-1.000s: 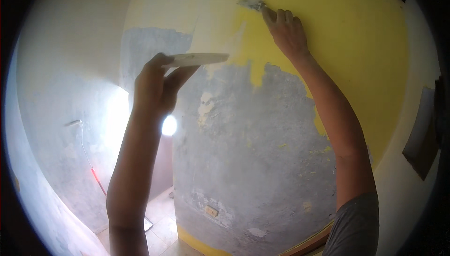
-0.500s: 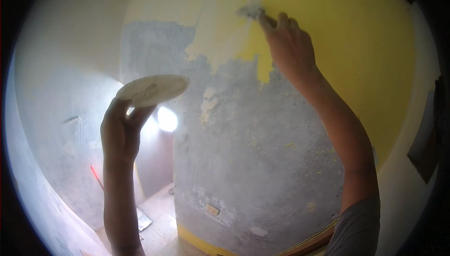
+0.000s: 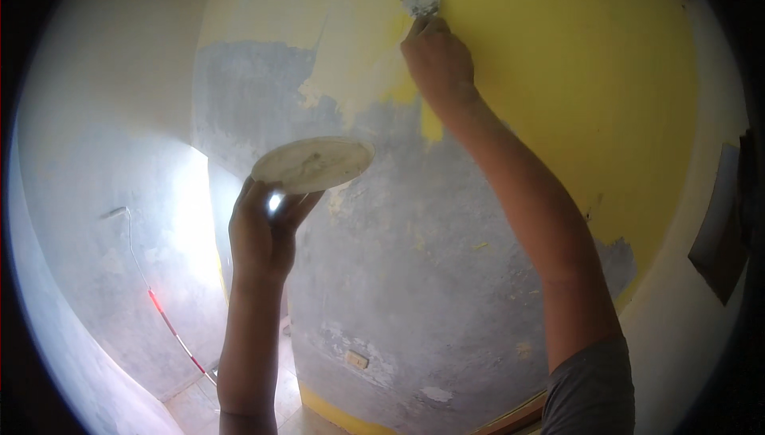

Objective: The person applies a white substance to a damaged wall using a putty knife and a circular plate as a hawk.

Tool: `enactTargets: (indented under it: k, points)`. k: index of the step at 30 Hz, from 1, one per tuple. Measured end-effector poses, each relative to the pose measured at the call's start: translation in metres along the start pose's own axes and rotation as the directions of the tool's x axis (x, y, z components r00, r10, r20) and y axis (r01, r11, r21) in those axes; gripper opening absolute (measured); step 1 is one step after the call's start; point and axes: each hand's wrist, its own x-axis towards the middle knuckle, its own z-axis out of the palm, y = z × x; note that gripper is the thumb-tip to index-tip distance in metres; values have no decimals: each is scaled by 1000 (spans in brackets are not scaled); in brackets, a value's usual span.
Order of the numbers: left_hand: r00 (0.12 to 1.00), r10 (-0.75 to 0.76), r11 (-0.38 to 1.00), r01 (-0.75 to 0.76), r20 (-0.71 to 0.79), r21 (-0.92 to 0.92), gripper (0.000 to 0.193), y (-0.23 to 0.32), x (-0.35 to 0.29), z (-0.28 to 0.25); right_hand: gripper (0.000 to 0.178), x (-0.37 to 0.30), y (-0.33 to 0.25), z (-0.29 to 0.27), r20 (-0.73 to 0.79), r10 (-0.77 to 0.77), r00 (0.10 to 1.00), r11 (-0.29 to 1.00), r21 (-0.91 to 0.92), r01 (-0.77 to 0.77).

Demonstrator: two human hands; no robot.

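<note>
My left hand is raised and grips the underside and near edge of a shallow, off-white round plate, tilted toward me. A smear of pale, greyish paste lies in its middle. Higher up and to the right, my right hand is closed around a small tool, apparently a putty knife, its end coated with whitish paste. That end is against or very near the wall, where cream paint meets yellow paint. The tool's handle is hidden in my fingers.
Bare grey plaster covers the lower wall, with a socket plate low down. A paint roller on a long red-and-white pole leans at the left wall. Bright light comes through an opening behind my left arm. A flat panel stands far right.
My left hand has carried the plate to the right. My right hand has shifted left and turned, so the putty knife now points more upward. The view has shifted slightly.
</note>
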Motion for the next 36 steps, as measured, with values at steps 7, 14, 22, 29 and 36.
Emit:
enactTargets:
  k: [7, 14, 22, 29, 36]
  points:
    - [998, -19, 1000, 19, -57, -1, 40, -12, -4, -9, 29, -70, -33, -36, 93, -6, 996, 1000, 8, 5]
    - [999, -32, 997, 33, -23, 69, 40, -23, -23, -25, 31, -127, -4, -104, 79, 26, 997, 640, 765, -77]
    - [992, -83, 992, 92, -93, 91, 49, -31, -59, -33, 37, -207, 12, -161, 763, -332, 555, -336, 454, -825]
    - [985, -140, 983, 151, -102, 107, 56, -34, -62, -51, 52, -280, -36, -146, 398, -121, 909, 174, 910, -375]
    - [971, -176, 956, 207, -162, 205, 53, -56, -71, -55, 58, -315, -25, -137, 388, -198, 900, 244, 909, -338]
